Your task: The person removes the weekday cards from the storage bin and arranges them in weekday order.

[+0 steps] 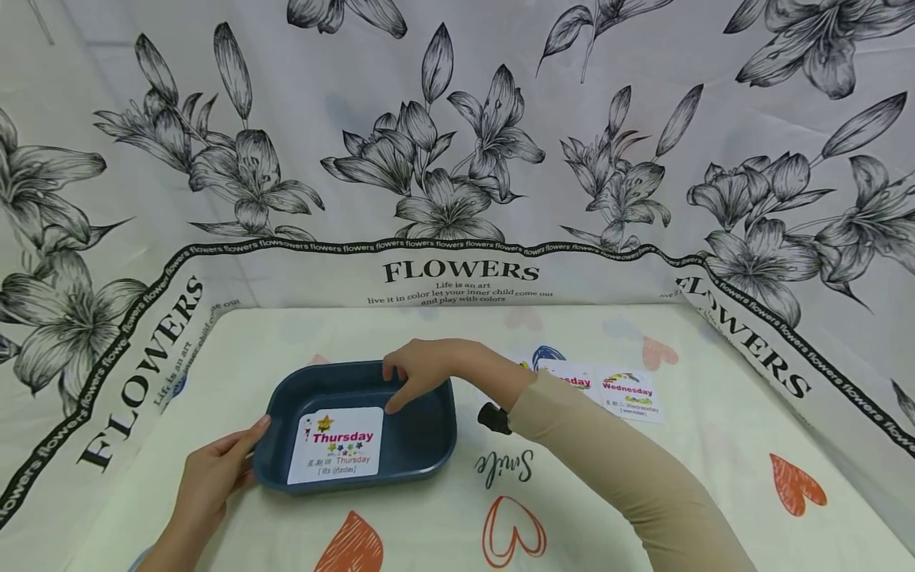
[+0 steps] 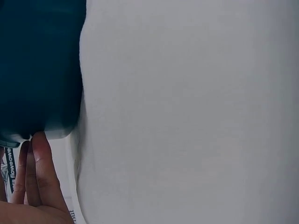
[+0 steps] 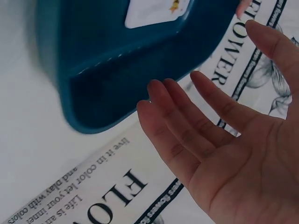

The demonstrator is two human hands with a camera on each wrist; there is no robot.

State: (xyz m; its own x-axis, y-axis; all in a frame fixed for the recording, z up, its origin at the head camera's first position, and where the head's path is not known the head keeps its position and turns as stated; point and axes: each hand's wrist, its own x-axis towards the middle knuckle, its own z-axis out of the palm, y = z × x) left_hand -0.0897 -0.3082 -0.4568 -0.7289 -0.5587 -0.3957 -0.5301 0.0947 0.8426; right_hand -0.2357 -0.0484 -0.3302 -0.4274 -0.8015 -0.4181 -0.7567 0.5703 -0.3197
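A white fabric backdrop printed with black line-drawn lilies wraps the back and both sides of the workspace, the word FLOWERS showing three times in the head view: left, centre and right. Before it spreads a pale cream cloth surface, printed with several hearts and the word Smile. Near the middle of that surface is one dark blue, round-cornered rectangular tray; whether its base lies flat on the cloth is hard to tell. One beige long sleeve reaches in from the lower right. Two bare hands are at the tray: the left hand grasps its left end, thumb at the rim and fingers against the underside, while the right hand is at the far rim toward the right, released, its fingers loosely extended and the thumb pointing over the tray's inside. At least three cards show. One white rectangular Thursday card with a yellow star lies face up inside the tray, in its left half. Well to the right, on the cloth, lie a white Wednesday card and, just beside it, a partly hidden white card whose word ends in "sday". One small black object shows beside the sleeve's cuff.
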